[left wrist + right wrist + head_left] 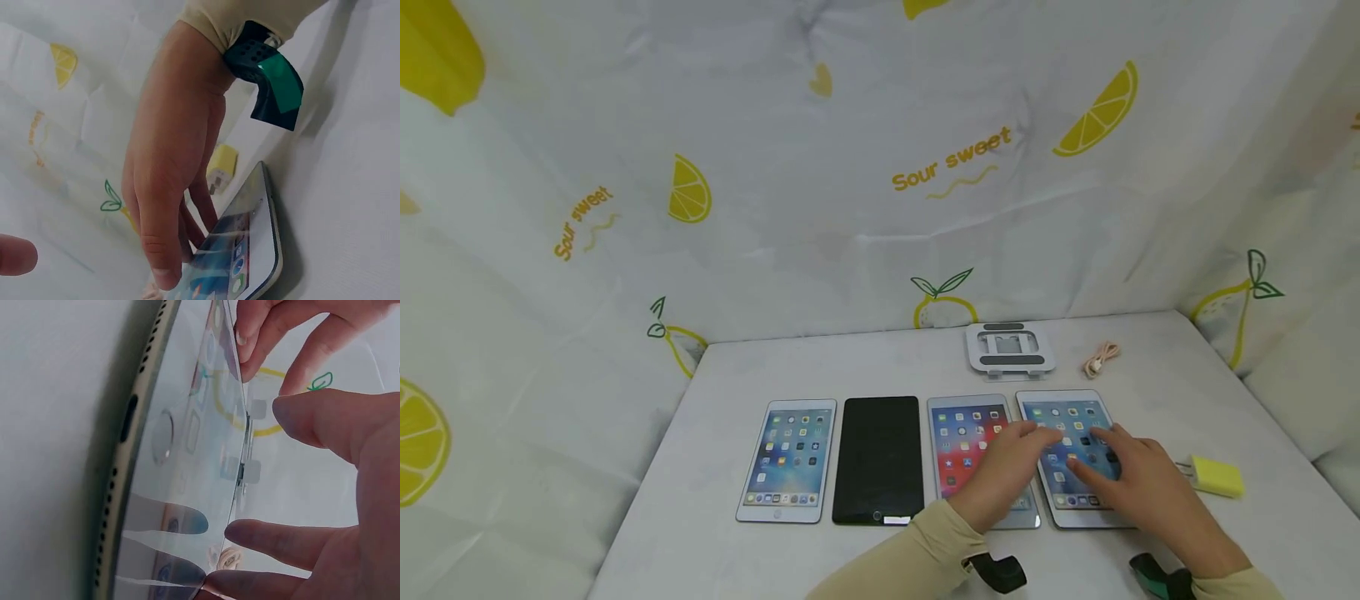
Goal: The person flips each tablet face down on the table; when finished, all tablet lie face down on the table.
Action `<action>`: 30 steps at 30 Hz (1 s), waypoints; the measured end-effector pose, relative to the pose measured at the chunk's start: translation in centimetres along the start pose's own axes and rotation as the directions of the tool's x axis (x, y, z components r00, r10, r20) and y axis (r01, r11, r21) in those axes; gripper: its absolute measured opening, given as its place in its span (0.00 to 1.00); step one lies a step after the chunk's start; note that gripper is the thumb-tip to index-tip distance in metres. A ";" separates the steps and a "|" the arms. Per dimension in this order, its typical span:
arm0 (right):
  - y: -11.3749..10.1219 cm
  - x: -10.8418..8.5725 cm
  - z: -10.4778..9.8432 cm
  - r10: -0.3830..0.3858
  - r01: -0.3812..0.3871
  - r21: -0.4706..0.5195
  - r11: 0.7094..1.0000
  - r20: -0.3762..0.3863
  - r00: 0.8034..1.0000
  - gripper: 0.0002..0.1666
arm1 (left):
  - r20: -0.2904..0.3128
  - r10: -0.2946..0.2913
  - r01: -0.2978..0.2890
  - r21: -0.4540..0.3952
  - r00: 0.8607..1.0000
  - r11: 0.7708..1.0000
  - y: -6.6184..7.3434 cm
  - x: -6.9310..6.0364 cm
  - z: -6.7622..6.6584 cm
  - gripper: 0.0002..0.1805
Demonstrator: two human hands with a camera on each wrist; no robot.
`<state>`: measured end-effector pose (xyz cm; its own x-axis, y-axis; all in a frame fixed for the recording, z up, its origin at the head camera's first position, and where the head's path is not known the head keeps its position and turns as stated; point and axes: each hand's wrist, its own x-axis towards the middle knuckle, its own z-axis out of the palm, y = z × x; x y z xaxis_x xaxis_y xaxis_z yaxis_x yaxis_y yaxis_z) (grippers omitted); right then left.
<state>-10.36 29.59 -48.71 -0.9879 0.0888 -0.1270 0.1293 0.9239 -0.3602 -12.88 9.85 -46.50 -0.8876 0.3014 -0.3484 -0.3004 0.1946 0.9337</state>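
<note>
A right hand (1150, 479), fingers splayed, is poised over a tablet (1077, 442) lying face up directly beneath it on a white counter (685, 550), while the left hand (1011, 467), fingers loosely extended, reaches from its left across a second lit tablet (951, 446). The left hand's outer fingers are hidden in the head view, and whether any fingertip meets the glass is hard to tell. Just right of the right hand lies a yellow plug (1217, 477).
</note>
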 end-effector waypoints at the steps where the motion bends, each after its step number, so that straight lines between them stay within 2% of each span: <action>1: -0.1 0.0 0.0 -0.004 0.004 -0.001 1.000 -0.002 1.000 0.56 | 0.004 0.003 -0.003 -0.013 1.000 1.000 0.1 -0.1 0.0 0.29; 7: -0.7 -0.2 0.0 -0.026 0.026 0.002 1.000 -0.001 1.000 0.56 | 0.020 -0.010 0.013 -0.149 1.000 0.989 0.5 -0.7 -0.5 0.29; 11: -1.1 -0.3 0.0 -0.032 0.032 0.006 0.999 0.007 0.999 0.58 | 0.030 -0.023 0.030 -0.267 0.999 0.963 0.9 -0.9 -1.1 0.28; 14: -1.5 -0.4 0.0 -0.034 0.034 0.015 0.999 0.016 0.999 0.58 | 0.050 -0.018 0.033 -0.316 0.999 0.948 1.1 -0.9 -1.8 0.28; 18: -2.0 -0.5 0.0 -0.037 0.036 0.034 0.999 0.022 0.999 0.58 | 0.078 -0.004 0.032 -0.356 0.997 0.934 1.2 -0.8 -2.6 0.27; 22: -2.4 -0.4 -0.1 -0.039 0.037 0.061 0.997 0.029 0.999 0.58 | 0.073 -0.017 0.044 -0.389 0.997 0.920 1.3 -0.6 -2.8 0.24; 30: -3.2 -0.1 -0.5 -0.024 0.015 0.099 0.995 0.092 0.996 0.61 | 0.105 -0.010 0.050 -0.391 0.994 0.919 1.4 -0.7 -3.3 0.24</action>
<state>-10.73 26.82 -47.12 -0.9788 0.0320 -0.2023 0.1222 0.8838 -0.4516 -13.80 6.82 -44.64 -0.8430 0.3960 -0.3641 -0.4572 -0.1708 0.8728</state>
